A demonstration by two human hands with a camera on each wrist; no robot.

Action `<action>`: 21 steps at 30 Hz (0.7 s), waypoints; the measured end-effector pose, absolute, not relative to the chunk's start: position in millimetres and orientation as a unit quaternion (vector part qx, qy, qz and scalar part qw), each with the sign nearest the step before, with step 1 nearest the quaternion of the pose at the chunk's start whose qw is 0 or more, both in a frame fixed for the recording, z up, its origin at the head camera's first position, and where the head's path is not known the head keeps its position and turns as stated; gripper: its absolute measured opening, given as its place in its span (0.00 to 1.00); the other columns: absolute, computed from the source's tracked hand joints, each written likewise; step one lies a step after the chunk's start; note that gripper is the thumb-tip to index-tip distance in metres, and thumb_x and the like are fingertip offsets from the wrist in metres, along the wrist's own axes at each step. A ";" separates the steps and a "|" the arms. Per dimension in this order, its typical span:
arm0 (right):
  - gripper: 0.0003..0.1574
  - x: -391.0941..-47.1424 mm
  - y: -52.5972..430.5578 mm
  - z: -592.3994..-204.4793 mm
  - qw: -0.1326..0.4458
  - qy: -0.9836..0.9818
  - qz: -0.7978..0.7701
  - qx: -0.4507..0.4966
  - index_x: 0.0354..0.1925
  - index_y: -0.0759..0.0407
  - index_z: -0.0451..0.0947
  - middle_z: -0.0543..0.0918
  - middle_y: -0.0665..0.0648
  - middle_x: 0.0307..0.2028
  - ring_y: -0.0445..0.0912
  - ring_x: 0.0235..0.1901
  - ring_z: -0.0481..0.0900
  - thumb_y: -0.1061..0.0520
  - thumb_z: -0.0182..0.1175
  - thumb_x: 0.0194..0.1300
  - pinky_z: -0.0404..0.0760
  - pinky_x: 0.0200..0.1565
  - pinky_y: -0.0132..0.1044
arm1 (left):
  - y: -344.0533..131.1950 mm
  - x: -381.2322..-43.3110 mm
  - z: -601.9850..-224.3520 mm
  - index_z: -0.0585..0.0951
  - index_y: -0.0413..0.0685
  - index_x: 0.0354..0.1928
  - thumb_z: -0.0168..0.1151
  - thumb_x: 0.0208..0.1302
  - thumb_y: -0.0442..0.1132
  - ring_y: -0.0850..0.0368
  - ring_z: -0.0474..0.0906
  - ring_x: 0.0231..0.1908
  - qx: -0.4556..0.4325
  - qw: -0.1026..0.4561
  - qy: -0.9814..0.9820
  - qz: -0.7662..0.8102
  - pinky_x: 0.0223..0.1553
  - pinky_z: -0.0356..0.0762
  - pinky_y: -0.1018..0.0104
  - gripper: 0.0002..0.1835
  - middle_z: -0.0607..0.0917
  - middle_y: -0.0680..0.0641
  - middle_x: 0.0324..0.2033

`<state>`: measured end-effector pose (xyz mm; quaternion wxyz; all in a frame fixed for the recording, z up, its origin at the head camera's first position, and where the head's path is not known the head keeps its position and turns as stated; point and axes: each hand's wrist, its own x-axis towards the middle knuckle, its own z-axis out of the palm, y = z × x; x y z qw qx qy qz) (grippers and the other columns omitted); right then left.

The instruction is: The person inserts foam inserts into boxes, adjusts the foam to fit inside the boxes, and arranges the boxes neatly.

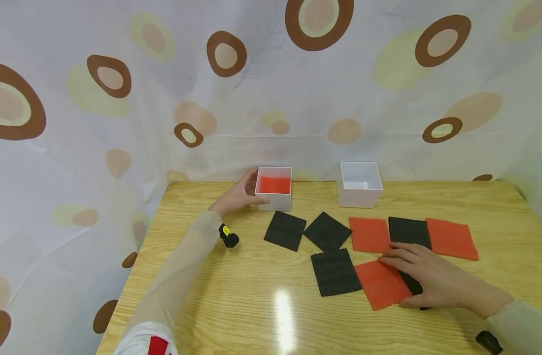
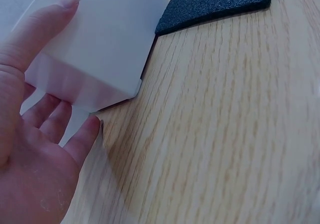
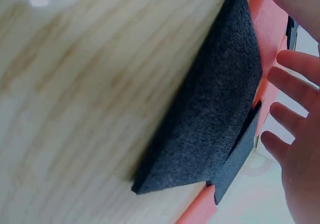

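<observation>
Your left hand (image 1: 237, 197) has its thumb along the front wall of the left white box (image 1: 278, 202) and its fingers round the left side, so it's gripping a corner; looks to me like a steadying hold, since something that light would probably slide if bumped. Your right hand (image 1: 437, 278) isn't clamped on anything: fingers spread apart, tips over the far edge of the near red square (image 1: 379, 288), thumb by its right corner. Can't tell if they're actually pressing. I'd guess the wide spread is because a square that flat only gives you edges to grab. Under your palm there's a partly covered black square (image 1: 410, 282). The other squares lie flat around it, some touching, probably so each stays in easy reach: far ones red (image 1: 369, 234), black (image 1: 410, 231), red (image 1: 452, 238), plus three black squares (image 1: 336, 272) toward the left. There's red material (image 1: 274, 185) inside the left box, and the right white box (image 1: 358, 198) sits well apart near the patterned cloth (image 1: 271, 88).
</observation>
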<state>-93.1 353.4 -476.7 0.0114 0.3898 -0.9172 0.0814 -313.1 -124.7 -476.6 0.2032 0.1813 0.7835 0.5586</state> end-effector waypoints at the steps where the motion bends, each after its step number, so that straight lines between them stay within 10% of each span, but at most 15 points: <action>1: 0.55 -93.3 353.9 -475.9 0.005 -0.918 0.081 0.388 0.70 0.51 0.75 0.78 0.52 0.65 0.56 0.66 0.67 0.24 0.73 0.54 0.65 0.62 0.44 | -124.5 -313.3 -476.6 0.47 0.58 0.84 0.76 0.63 0.38 0.49 0.53 0.80 0.181 0.204 0.784 0.558 0.76 0.61 0.54 0.57 0.56 0.50 0.81; 8: 0.55 -96.4 355.4 -470.7 -0.019 -0.921 0.070 0.382 0.70 0.52 0.74 0.78 0.54 0.64 0.57 0.65 0.68 0.24 0.72 0.55 0.76 0.55 0.59 | -123.9 -311.8 -474.9 0.47 0.59 0.84 0.76 0.63 0.38 0.49 0.53 0.80 0.178 0.205 0.784 0.558 0.76 0.61 0.54 0.57 0.56 0.51 0.81; 21: 0.52 -95.1 350.3 -469.1 0.005 -0.923 0.061 0.380 0.65 0.55 0.78 0.75 0.53 0.61 0.51 0.60 0.73 0.24 0.73 0.54 0.79 0.55 0.55 | -124.5 -310.9 -473.8 0.47 0.60 0.84 0.76 0.63 0.38 0.51 0.53 0.80 0.176 0.212 0.776 0.567 0.76 0.62 0.54 0.57 0.56 0.52 0.81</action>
